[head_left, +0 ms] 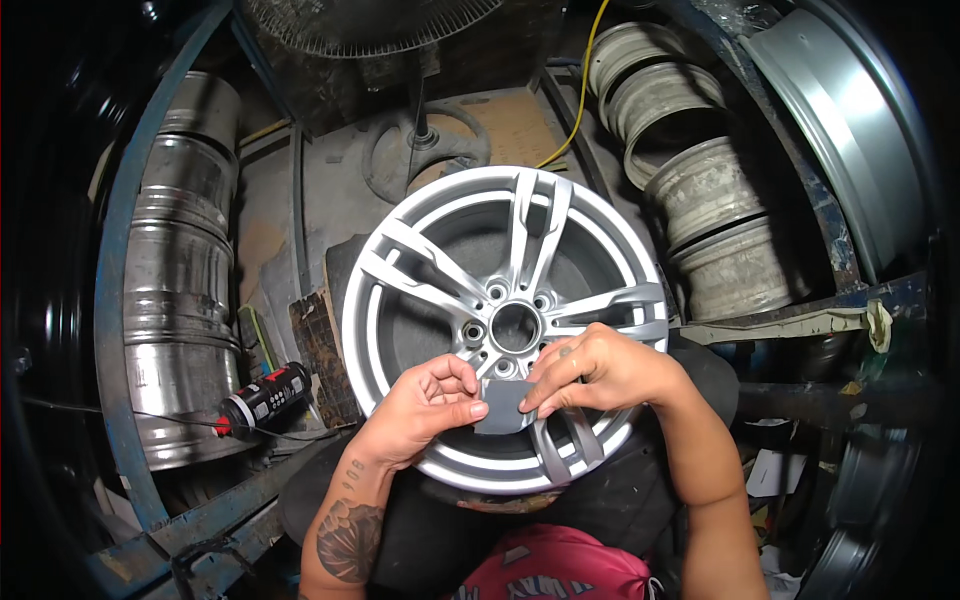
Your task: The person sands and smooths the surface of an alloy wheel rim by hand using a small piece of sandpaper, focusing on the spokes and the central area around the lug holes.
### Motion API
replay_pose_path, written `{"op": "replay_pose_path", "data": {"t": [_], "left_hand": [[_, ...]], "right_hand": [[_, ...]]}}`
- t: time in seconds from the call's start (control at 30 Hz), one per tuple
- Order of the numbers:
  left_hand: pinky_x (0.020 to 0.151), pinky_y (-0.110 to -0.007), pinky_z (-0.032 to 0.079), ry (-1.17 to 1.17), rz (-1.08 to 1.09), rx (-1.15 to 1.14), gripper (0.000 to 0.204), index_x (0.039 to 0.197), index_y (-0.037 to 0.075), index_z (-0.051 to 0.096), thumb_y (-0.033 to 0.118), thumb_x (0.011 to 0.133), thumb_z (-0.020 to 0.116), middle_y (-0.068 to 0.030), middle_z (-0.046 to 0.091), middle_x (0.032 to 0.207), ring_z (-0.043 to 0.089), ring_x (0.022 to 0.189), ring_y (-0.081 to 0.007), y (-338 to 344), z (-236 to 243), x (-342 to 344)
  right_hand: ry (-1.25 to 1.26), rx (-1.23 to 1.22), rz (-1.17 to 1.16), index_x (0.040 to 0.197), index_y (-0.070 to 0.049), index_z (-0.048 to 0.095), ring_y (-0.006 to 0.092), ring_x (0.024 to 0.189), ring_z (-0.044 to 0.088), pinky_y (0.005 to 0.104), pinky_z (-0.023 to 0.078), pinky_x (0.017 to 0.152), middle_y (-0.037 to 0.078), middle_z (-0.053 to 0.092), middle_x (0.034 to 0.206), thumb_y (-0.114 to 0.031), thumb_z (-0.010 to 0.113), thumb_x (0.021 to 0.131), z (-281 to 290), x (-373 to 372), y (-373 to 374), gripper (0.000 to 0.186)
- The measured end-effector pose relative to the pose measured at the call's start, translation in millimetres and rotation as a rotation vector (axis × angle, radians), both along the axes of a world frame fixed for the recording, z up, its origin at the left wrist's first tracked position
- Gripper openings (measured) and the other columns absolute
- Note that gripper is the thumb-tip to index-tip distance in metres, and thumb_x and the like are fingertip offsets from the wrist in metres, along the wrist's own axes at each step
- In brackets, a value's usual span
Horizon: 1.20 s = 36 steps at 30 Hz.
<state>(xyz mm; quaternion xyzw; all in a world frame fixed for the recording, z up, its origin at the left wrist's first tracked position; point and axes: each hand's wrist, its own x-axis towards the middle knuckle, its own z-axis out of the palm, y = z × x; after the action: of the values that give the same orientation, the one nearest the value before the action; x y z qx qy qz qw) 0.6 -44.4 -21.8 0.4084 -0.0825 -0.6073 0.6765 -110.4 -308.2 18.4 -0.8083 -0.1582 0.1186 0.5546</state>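
Note:
A small grey rectangle of what looks like sandpaper (503, 406) is held level between my two hands, over the lower part of a silver alloy wheel rim (390, 240). My left hand (425, 408) has its thumb on the sheet's left edge, with the fingers curled behind. On the opposite edge, my right hand (590, 372) pinches the sheet between thumb and fingertips. The rim lies face up close to my lap, its paired spokes fanning out from an open centre bore (516, 326). My hands and the sheet hide some of the lower spokes.
Steel wheels stack in a blue metal frame (125, 270) on the left; dusty rims (705, 180) line the right rack. A black spray can with a red cap (264, 398) lies at left. Beyond the rim are a fan (370, 25), its round base (425, 145) and a yellow cable (588, 70).

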Motion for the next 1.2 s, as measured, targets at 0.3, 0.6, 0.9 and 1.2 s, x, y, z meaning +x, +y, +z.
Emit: {"op": "replay_pose_path", "data": {"t": [0.3, 0.6, 0.9, 1.2], "left_hand": [[0.082, -0.023, 0.056, 0.054, 0.146, -0.021, 0.030, 0.117, 0.001, 0.059, -0.008, 0.092, 0.074, -0.0036, 0.067, 0.099, 0.066, 0.088, -0.0079, 0, 4, -4], [0.066, -0.019, 0.049, 0.048, 0.344, 0.025, 0.027, 0.110, 0.008, 0.058, -0.005, 0.093, 0.074, -0.0001, 0.063, 0.097, 0.061, 0.082, -0.0038, -6, 3, -8], [0.085, -0.024, 0.055, -0.257, 0.507, 0.010, 0.027, 0.108, 0.007, 0.054, -0.005, 0.093, 0.074, -0.0012, 0.061, 0.105, 0.064, 0.097, -0.0089, -9, -4, -12], [0.082, -0.021, 0.053, -0.027, 0.461, 0.030, 0.042, 0.133, 0.005, 0.050, -0.004, 0.097, 0.070, -0.0043, 0.065, 0.099, 0.065, 0.088, -0.0076, -12, 13, -9]], "right_hand": [[0.331, 0.394, -0.115, 0.148, -0.004, 0.054, 0.0101, 0.095, 0.065, 0.0254, 0.054, 0.086, 0.006, 0.067, 0.103, 0.004, 0.070, 0.094, 2, -4, 8, 0.057], [0.279, 0.607, -0.340, 0.153, -0.003, 0.047, 0.0059, 0.096, 0.060, 0.0221, 0.051, 0.086, 0.001, 0.056, 0.108, 0.002, 0.069, 0.097, -10, -3, 32, 0.060], [0.067, 0.496, -0.503, 0.152, -0.003, 0.047, 0.0080, 0.096, 0.061, 0.0249, 0.050, 0.092, 0.005, 0.060, 0.113, 0.004, 0.074, 0.092, -19, -5, 53, 0.066], [-0.366, -0.124, -0.445, 0.124, -0.008, 0.074, 0.0233, 0.090, 0.069, 0.0323, 0.056, 0.082, 0.011, 0.068, 0.108, -0.009, 0.088, 0.081, -19, -4, 54, 0.046]]}}
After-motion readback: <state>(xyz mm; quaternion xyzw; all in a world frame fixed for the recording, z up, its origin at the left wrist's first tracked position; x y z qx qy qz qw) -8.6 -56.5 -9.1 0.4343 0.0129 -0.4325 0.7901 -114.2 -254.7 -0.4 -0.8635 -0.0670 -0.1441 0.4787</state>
